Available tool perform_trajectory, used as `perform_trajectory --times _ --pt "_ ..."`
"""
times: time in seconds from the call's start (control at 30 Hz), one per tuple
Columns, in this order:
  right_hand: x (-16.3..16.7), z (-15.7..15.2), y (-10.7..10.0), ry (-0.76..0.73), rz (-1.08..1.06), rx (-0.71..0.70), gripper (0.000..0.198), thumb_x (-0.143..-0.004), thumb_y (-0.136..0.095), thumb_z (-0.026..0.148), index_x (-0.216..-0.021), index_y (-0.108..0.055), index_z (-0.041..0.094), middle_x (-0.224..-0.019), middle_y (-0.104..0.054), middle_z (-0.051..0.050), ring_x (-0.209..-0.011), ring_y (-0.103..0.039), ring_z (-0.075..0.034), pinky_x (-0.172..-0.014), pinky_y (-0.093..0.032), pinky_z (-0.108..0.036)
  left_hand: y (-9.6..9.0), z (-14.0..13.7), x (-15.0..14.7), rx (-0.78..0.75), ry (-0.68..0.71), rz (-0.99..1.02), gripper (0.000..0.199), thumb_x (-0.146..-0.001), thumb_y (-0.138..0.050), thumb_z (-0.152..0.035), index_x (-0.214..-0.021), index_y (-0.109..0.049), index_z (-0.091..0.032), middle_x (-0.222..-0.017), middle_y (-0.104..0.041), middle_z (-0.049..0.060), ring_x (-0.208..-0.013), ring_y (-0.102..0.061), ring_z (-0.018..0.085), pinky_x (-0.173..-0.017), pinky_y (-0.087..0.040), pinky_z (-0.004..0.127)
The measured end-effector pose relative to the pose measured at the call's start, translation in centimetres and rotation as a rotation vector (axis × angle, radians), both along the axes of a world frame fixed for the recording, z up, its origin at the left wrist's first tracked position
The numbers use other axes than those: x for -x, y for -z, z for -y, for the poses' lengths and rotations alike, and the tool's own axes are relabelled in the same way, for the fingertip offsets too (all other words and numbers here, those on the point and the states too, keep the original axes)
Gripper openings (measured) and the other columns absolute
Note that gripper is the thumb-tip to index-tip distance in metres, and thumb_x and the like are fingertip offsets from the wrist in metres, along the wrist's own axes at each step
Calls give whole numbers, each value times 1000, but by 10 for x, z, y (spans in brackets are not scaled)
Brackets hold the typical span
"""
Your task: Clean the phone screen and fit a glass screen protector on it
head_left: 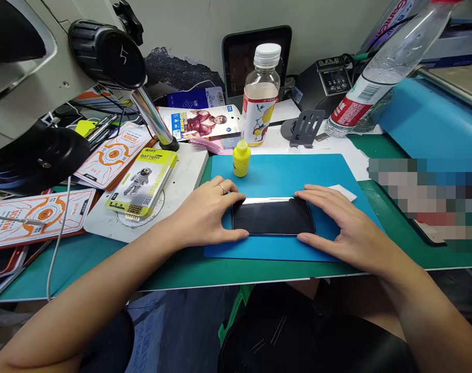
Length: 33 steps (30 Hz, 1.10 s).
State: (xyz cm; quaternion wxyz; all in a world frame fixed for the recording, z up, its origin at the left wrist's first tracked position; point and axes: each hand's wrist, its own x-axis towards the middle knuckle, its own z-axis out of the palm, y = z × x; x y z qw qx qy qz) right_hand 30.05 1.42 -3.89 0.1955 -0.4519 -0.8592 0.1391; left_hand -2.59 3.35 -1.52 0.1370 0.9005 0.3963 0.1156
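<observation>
A smartphone (274,216) with a dark screen lies face up and lengthwise on a blue mat (236,250). At its left end, my left hand (205,212) grips the corners between thumb and fingers; a ring is on one finger. My right hand (344,228) holds the opposite end the same way, thumb at the near edge and fingertips at the far corner. Just beyond the phone stands a small yellow bottle (241,159) with a pointed tip. A white scrap of paper (342,192) lies partly behind my right hand.
A microscope (61,83) overhangs the left side. Battery packs (143,181) and screen boxes (42,215) are stacked below it. Behind the mat are a drink bottle (261,98), a metal phone stand (308,128) and a tilted water bottle (375,88). Part of the right side is pixelated.
</observation>
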Motion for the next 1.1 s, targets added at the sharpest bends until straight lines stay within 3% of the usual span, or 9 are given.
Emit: perform_trajectory --times 0.43,1.1 --pt "-2 -1 -2 21 -15 84 64 -90 -71 57 -146 -57 28 -148 -64 -11 -136 -60 -36 -113 -51 -53 2 0 1 18 10 -4 66 -87 -71 -64 -130 -68 -14 -123 -65 13 -106 -58 29 -94 -53 47" --pt "-4 -2 1 -15 -27 52 67 -91 -69 59 -147 -55 24 -148 -63 -14 -137 -59 -35 -113 -51 -53 2 2 1 112 -46 -8 60 -85 -77 -61 -124 -67 -17 -127 -61 12 -114 -58 31 -99 -54 49"
